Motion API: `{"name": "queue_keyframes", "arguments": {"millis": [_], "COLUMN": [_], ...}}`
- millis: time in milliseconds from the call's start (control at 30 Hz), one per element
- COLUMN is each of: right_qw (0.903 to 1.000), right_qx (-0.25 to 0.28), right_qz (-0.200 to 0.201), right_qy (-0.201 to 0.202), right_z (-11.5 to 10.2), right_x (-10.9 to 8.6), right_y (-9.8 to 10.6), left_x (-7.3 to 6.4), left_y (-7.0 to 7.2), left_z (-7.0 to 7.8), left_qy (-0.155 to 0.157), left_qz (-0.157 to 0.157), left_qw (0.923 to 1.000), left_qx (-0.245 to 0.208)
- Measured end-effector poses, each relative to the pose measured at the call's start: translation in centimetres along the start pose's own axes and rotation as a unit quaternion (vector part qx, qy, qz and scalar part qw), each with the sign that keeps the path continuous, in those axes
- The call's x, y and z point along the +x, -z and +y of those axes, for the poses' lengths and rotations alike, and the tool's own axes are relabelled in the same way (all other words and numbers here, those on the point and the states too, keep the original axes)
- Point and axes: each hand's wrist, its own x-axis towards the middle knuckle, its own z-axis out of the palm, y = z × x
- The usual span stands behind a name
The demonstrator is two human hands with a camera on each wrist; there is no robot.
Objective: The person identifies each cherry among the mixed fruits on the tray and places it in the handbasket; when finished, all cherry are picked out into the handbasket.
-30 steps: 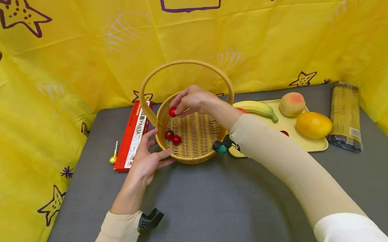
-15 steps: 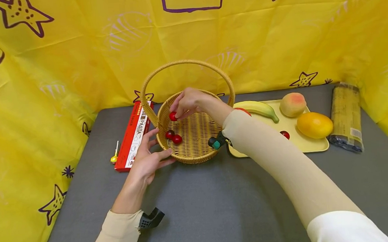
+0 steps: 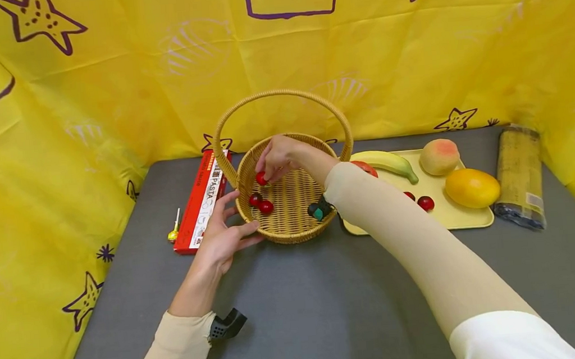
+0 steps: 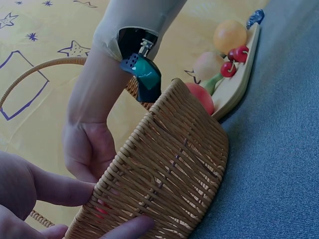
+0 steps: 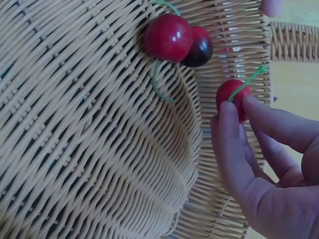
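The right hand (image 3: 283, 156) reaches inside a wicker basket (image 3: 294, 236) and pinches a red cherry (image 5: 226, 91) between thumb and fingertips. That cherry's green stem points up past the fingers in the right wrist view. Two more cherries lie together on the basket's floor, a red one (image 3: 266, 207) and a darker one (image 3: 256, 199). At the basket's left side, the left hand (image 3: 218, 238) holds the rim, thumb and fingers on either side of the wall. The basket's tall arched handle (image 3: 281, 93) stands upright over the right hand.
Right of the basket, a cream tray (image 3: 453, 224) carries a banana (image 3: 390, 163), peach (image 3: 439, 157), mango (image 3: 472, 188), cherries (image 3: 425, 203) and a partly hidden red fruit (image 3: 366, 167). A wrapped roll (image 3: 519, 178) lies beyond. Left are a pasta box (image 3: 202, 203) and a lollipop (image 3: 173, 233).
The right hand has lowered slightly into the basket with its cherry. The right forearm has shifted left, showing more cherries on the tray. The left hand keeps its place on the basket.
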Motion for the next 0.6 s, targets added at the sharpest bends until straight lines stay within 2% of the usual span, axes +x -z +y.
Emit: {"name": "queue_keyframes", "arguments": {"millis": [400,600], "right_qw": [0.9972,0.9956], "right_qx": [-0.062,-0.077], "right_qz": [-0.028,-0.037], "right_qy": [-0.032,-0.039], "right_z": [-0.3,-0.1], "right_x": [1.3,1.9], "right_y": [-0.5,-0.8], "left_x": [0.1,0.2], "left_y": [0.0,0.0], "left_z": [0.0,0.0], "left_qy": [0.0,0.003], "left_qz": [0.003,0.005], "left_qw": [1.0,1.0], "left_qx": [0.003,0.002]}}
